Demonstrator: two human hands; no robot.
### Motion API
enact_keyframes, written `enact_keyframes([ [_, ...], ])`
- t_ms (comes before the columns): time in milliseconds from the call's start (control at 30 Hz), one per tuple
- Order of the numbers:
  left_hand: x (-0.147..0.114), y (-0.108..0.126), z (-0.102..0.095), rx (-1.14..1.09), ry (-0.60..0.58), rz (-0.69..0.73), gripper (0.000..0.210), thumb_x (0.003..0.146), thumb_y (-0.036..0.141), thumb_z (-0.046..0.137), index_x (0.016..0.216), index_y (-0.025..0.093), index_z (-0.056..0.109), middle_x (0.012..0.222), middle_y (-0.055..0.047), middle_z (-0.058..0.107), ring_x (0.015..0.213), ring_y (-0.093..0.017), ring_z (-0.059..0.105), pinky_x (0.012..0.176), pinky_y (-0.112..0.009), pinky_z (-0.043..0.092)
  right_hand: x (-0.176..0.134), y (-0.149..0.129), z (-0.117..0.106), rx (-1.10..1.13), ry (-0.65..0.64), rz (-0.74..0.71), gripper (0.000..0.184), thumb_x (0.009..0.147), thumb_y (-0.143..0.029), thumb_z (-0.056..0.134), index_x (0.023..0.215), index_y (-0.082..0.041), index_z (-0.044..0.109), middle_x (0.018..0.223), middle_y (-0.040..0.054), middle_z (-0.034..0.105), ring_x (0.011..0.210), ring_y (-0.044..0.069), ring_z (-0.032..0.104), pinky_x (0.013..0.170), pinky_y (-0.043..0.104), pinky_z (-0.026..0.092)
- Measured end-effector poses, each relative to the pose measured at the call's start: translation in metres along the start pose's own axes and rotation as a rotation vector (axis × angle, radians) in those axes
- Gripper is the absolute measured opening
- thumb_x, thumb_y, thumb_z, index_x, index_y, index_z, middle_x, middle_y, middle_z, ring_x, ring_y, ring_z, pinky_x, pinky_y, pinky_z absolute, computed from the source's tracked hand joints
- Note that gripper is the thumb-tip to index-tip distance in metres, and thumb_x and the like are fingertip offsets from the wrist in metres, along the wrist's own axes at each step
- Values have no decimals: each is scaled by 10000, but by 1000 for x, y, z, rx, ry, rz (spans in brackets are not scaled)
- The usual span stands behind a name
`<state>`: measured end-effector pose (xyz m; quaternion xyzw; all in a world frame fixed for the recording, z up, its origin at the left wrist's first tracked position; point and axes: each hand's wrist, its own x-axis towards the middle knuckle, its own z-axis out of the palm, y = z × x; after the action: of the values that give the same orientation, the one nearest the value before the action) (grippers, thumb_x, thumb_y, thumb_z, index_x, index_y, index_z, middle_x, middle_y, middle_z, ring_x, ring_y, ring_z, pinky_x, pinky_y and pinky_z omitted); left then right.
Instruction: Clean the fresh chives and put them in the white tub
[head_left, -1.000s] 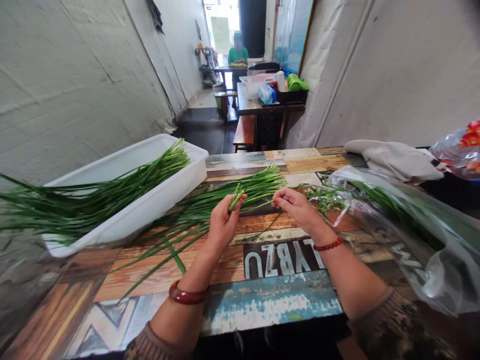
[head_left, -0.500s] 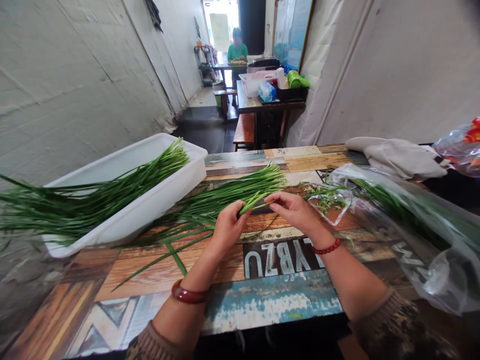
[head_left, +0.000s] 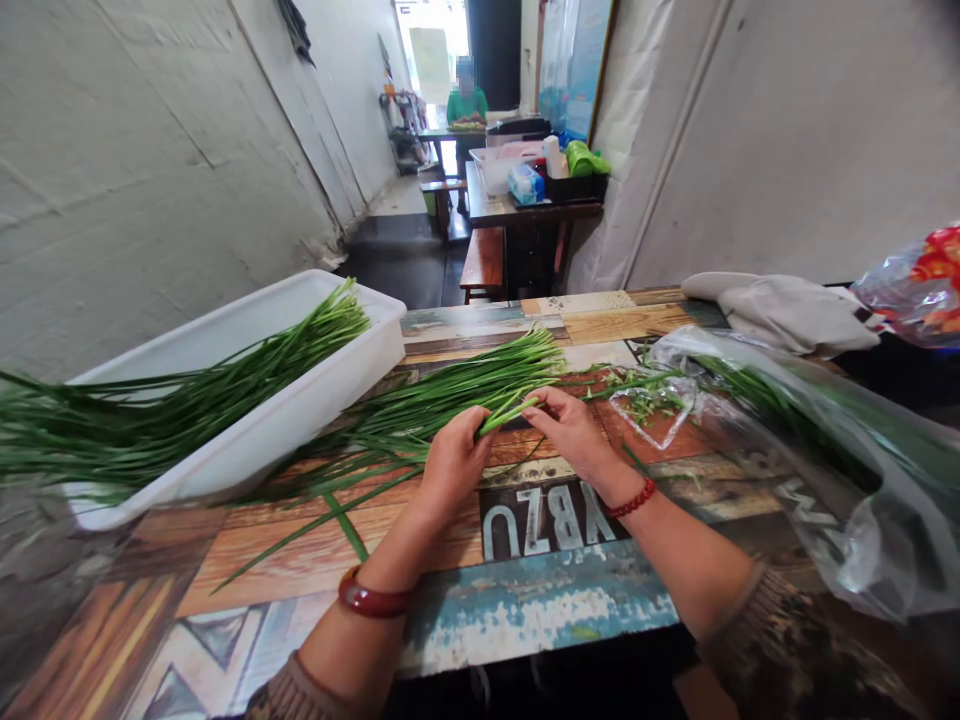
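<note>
My left hand (head_left: 455, 462), a bangle on its wrist, is closed around a few garlic chives (head_left: 504, 413), their pale stem ends pointing right. My right hand (head_left: 574, 435), with a red bead bracelet, pinches at those stem ends with thumb and forefinger. Just beyond both hands lies a pile of garlic chives (head_left: 457, 390) on the patterned table (head_left: 450, 625). A few loose leaves stick out toward me beside my left forearm. Pale trimmings (head_left: 645, 402) lie to the right of my right hand, around a scrap of clear plastic.
At the left, a white tub (head_left: 341, 385) holds a large bunch of chives overhanging its left end. To the right lies a clear plastic bag (head_left: 892, 520) with more greens, a pale cloth (head_left: 780, 310) behind it. A person (head_left: 466, 105) sits at a far table.
The view has shifted slightly, so the scene sits a little further left. My right hand has come a little nearer to me at the stem ends. My left hand keeps its hold.
</note>
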<state>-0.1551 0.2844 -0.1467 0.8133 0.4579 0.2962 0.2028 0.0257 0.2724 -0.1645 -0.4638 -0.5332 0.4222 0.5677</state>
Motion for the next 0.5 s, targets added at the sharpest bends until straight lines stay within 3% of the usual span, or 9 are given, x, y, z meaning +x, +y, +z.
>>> enact_keyframes([
  [100,1,-1,0,-8,-16,-19,226,913,293,447,708,198,440,691,25,480,664,-129,433,634,-248,302,2,0,0,125,45,36,169,757,-363,669,764,-199,628,730,-19,585,685,125,516,674,249,429],
  [233,2,-1,-3,-27,-15,-60,242,905,316,433,694,197,427,664,33,447,642,-124,411,618,-245,290,10,-4,-19,171,153,39,234,789,-424,653,747,-199,604,698,-22,581,663,124,513,664,252,431],
  [367,4,2,-5,-29,-13,-74,241,896,323,428,690,198,429,650,37,443,627,-120,403,605,-242,283,15,-13,-42,-191,155,-118,301,885,-454,548,747,-198,626,709,11,619,698,154,557,698,290,437],
  [500,3,3,-4,-9,-8,-61,216,892,319,443,715,198,462,666,30,476,641,-126,434,620,-243,302,10,-18,-37,-473,30,-302,247,922,-352,511,781,-208,655,820,43,668,833,184,597,795,321,442],
])
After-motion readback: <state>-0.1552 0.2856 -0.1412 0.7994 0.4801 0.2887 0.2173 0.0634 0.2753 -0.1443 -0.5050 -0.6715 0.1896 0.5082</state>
